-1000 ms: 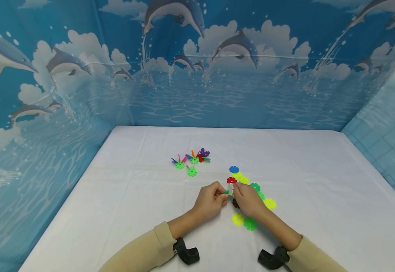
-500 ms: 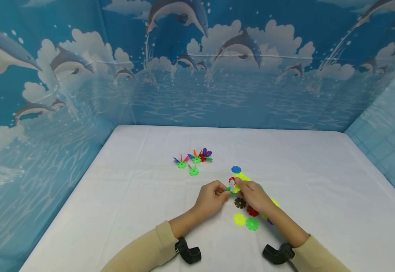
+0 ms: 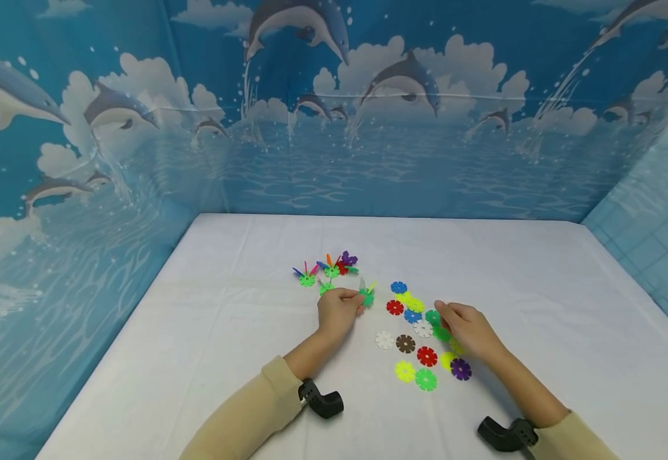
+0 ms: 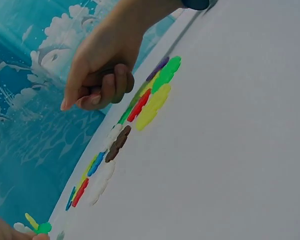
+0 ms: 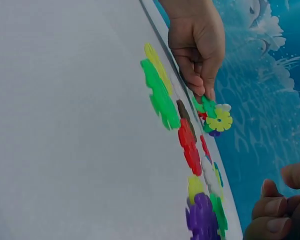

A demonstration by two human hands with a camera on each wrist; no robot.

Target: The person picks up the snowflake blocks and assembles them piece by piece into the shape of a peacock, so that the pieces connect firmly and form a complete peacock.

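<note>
In the head view my left hand (image 3: 335, 314) pinches a green notched plastic disc (image 3: 367, 298) with its thumb and fingers. A yellow disc (image 5: 219, 120) and a white disc (image 5: 224, 107) stand slotted into it, clearest in the right wrist view. My right hand (image 3: 472, 329) hovers at the right side of the loose discs, fingers loosely curled, with nothing between them. Below and beside it lie a white disc (image 3: 422, 328), a green disc (image 3: 433, 317) and a purple disc (image 3: 461, 369). Part of a green disc (image 3: 326, 288) shows behind my left hand.
Joined disc pieces, among them a green-based one (image 3: 307, 280) with upright pink and blue discs, stand at the back left. Loose discs, such as a brown disc (image 3: 405, 344) and a red disc (image 3: 427, 356), lie mid-table on the white cloth (image 3: 195, 358).
Both hands were together over the discs. My right hand has let go of the joined discs and moved right; my left hand has carried them left and toward the back.
</note>
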